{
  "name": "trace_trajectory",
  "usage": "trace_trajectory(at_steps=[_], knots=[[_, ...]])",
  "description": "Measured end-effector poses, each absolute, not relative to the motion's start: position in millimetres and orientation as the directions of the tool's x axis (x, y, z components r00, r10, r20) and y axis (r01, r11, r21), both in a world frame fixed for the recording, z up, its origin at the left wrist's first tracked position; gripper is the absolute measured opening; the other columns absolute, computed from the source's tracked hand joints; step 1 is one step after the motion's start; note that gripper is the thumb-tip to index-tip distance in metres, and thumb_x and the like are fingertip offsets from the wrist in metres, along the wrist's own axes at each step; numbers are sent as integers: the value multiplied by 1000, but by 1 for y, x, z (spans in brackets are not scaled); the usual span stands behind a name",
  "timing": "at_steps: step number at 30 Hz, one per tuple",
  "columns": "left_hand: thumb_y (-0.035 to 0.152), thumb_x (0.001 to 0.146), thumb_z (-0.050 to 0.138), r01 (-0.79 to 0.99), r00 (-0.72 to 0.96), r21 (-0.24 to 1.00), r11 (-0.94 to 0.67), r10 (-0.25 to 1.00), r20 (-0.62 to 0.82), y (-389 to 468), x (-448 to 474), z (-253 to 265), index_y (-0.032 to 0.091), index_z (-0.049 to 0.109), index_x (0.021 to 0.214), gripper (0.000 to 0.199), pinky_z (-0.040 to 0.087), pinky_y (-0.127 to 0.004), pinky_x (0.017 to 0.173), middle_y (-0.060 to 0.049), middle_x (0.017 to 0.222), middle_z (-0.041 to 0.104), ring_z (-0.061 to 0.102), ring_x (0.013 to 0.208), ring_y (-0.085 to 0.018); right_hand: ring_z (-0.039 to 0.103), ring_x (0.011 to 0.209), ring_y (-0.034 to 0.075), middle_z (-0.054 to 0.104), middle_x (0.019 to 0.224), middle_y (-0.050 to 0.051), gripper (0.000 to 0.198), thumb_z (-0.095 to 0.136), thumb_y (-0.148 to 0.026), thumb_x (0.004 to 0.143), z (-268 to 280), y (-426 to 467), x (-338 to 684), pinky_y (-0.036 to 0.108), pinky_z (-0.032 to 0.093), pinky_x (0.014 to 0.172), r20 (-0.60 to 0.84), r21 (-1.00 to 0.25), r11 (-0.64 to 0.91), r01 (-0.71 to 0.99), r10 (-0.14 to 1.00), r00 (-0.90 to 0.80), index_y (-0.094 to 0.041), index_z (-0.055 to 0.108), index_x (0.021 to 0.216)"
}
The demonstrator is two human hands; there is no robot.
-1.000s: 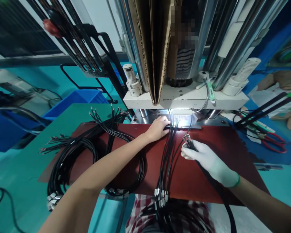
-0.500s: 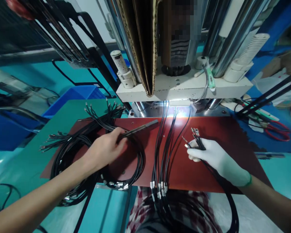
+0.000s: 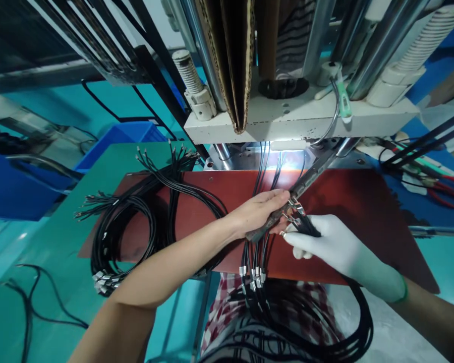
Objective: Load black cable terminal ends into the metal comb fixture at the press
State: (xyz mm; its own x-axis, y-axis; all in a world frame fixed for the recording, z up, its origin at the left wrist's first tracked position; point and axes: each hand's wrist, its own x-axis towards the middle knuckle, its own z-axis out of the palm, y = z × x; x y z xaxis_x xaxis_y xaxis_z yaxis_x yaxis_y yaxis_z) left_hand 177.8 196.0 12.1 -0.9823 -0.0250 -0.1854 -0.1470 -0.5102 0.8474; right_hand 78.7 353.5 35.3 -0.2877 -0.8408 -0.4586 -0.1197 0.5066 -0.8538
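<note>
My left hand, bare, grips a long dark metal strip with its fingers curled round it. The strip points up and right toward the machine. In its white glove, my right hand is closed around a bundle of black cables. Metal terminals at the cable ends touch or nearly touch the strip and my left fingers; which, I cannot tell. Under my left hand, more black cables run into the lit gap of the machine, with silvery connectors at the front edge of the red-brown board.
Coiled black cables lie on the left of the board and the green table. A white press plate with metal columns stands ahead. Red-handled scissors lie at right; a blue bin sits at back left. Cables hang over my lap.
My left hand has moved right with the metal strip, from beside the coils to the terminals at my right hand. The right hand has stayed nearly in place; the view has shifted slightly.
</note>
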Motion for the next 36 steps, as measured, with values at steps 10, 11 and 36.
trace_trajectory(at_steps=[10,11,36], knots=[[45,89,47,-164,-918,872,-461,-252,-306,213,172,3,17,43,87,29,33,-17,45,2,65,44,42,50,-7,60,62,12,63,67,2,30,61,-37,88,26,340,83,21,42,59,-385,-882,452,-132,-854,-350,-12,62,71],[43,90,46,-149,-919,878,-456,-264,-293,213,172,1,17,42,87,27,33,-17,46,2,66,43,41,50,-7,59,61,12,62,66,2,30,60,-36,88,26,340,83,21,42,58,-381,-887,444,-125,-859,-342,-12,62,71],[52,90,53,6,-968,912,-410,-233,-99,206,181,-8,16,39,83,39,46,-18,42,4,73,48,52,48,-6,60,77,16,65,82,0,30,61,-45,88,29,341,74,25,41,67,-257,-786,404,-468,-902,-347,-16,67,84]])
